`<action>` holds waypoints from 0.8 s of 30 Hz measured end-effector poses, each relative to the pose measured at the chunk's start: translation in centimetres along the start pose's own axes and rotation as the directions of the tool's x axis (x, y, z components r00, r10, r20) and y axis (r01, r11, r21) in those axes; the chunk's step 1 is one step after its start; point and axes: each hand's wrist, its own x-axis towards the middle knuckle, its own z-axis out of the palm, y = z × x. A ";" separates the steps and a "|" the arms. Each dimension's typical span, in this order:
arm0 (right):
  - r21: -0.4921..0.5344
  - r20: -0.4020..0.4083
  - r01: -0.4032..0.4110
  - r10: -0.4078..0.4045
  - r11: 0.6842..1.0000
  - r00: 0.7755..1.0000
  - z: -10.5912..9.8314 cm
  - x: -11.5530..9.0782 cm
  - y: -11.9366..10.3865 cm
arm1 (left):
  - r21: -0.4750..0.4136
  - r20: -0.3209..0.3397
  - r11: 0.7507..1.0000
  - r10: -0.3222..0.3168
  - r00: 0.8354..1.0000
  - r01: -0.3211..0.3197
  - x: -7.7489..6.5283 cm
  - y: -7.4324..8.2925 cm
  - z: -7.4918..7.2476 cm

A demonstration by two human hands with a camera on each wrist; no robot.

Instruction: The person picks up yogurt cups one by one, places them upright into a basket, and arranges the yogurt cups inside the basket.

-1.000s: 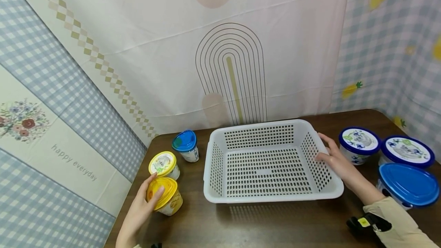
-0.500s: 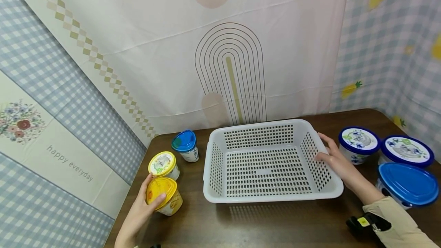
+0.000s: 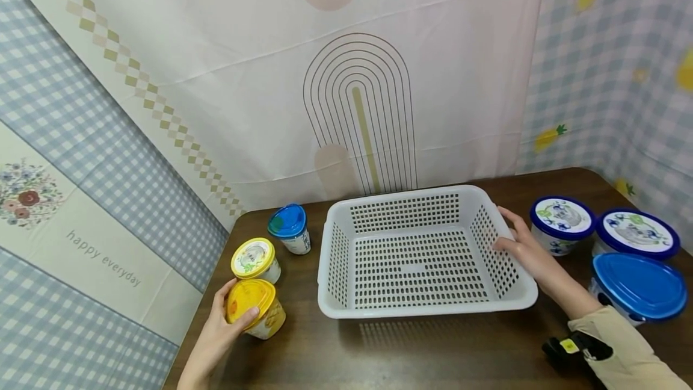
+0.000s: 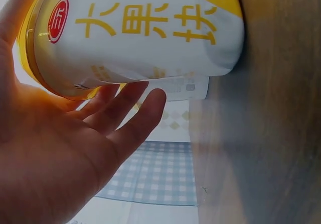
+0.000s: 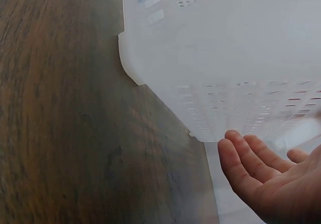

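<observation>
My left hand (image 3: 213,331) holds a yellow-lidded yogurt tub (image 3: 269,321) at the left of the table, thumb on the near lid edge and fingers along the far side. In the left wrist view, the tub's white wall (image 4: 150,38) carries yellow lettering, and its base is close to the tabletop. My right hand (image 3: 527,254) grips the right side of a white perforated plastic basket (image 3: 428,310), thumb over the rim and fingers outside. Seen from the right wrist, the fingers (image 5: 241,169) lie against the basket's outer wall (image 5: 235,38). Nothing lies in the basket.
Behind the held tub stand a tub with a pale-yellow-rimmed lid (image 3: 253,257) and a small blue-lidded tub (image 3: 289,221). Several larger blue-lidded tubs, one with a plain lid (image 3: 639,286), stand beside the right forearm. A curtain (image 3: 460,77) hangs behind the brown table (image 3: 390,360).
My left thumb has settled lower on the yellow lid's edge, and the fingers have slid slightly down its far side. The right hand and basket stay in place; the head view has shifted slightly.
</observation>
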 end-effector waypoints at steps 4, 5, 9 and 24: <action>-0.006 -0.003 0.001 -0.001 1.000 1.000 0.0 0.0 -0.1 | 0.006 -0.021 1.000 -0.009 1.000 0.009 -0.1 -0.1 0.0; -0.007 -0.004 0.001 -0.001 1.000 1.000 0.0 0.0 0.0 | 0.006 -0.024 1.000 -0.009 1.000 0.009 -0.2 -0.1 0.0; -0.010 -0.008 -0.001 0.001 1.000 1.000 0.0 0.1 0.0 | -0.008 -0.022 1.000 -0.010 1.000 0.010 -0.2 -0.1 0.1; 0.008 -0.005 -0.012 0.012 1.000 1.000 0.0 0.1 0.0 | 0.075 0.003 0.997 0.016 1.000 -0.016 0.0 0.0 0.3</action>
